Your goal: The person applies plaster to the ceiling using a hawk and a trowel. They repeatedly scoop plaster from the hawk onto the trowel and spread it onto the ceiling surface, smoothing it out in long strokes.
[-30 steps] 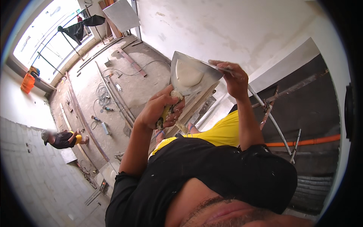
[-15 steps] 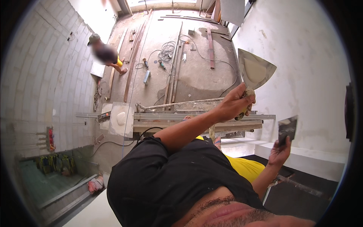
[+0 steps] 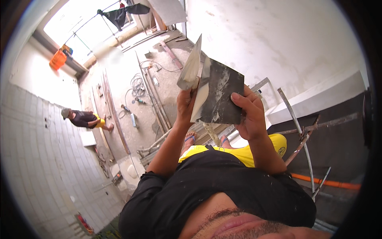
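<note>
Left hand: the left hand [image 3: 186, 104] is closed around the base of a trowel [image 3: 190, 67], whose pale, plaster-coated blade points up and away.
Right hand: the right hand [image 3: 250, 113] grips the right edge of a dark square plate [image 3: 219, 95], thumb on its face, fingers behind.
Tools: trowel and plate touch along the plate's left edge, where a streak of white plaster [image 3: 200, 104] lies; both are raised in front of the chest.
Body: black shirt [image 3: 207, 195], yellow shorts [image 3: 242, 153], feet in sandals [image 3: 190, 138] below.
Surroundings: white wall [image 3: 286, 44] to the right, metal scaffold bars [image 3: 296, 127] beside it, an orange pipe [image 3: 328, 183] lower right.
Floor below: cables [image 3: 137, 85] and another person [image 3: 83, 118] near a tiled wall [image 3: 36, 159].
</note>
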`<act>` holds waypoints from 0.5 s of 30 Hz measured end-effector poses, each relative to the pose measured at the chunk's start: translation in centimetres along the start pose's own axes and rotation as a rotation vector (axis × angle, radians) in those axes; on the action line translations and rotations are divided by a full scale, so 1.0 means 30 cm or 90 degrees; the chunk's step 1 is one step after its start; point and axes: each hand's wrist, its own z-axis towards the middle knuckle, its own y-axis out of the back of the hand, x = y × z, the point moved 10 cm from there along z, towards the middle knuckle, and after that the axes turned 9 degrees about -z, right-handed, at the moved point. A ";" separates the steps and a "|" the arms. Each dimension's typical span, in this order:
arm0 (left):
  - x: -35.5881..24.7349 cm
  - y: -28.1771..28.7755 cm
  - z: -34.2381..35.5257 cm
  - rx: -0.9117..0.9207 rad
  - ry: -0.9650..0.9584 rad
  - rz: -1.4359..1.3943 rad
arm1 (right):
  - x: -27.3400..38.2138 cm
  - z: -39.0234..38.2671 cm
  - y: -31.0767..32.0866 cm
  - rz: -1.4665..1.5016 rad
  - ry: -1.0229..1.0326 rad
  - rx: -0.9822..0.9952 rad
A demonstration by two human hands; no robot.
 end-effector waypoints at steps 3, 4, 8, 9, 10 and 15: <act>-0.013 -0.047 0.004 0.064 -0.020 0.061 | 0.043 -0.019 -0.002 0.016 0.021 -0.003; -0.025 -0.067 0.002 0.083 -0.039 0.094 | 0.055 -0.034 0.005 0.019 0.027 -0.005; -0.140 -0.239 -0.032 0.170 -0.235 0.315 | 0.118 -0.095 0.037 0.018 0.045 0.005; -0.198 -0.299 -0.053 0.195 -0.279 0.402 | 0.141 -0.110 0.051 0.012 0.056 0.001; -0.241 -0.352 -0.073 0.216 -0.324 0.485 | 0.169 -0.132 0.066 0.004 0.063 -0.004; -0.254 -0.473 -0.062 0.290 -0.374 0.677 | 0.337 -0.240 0.211 -0.055 0.160 -0.044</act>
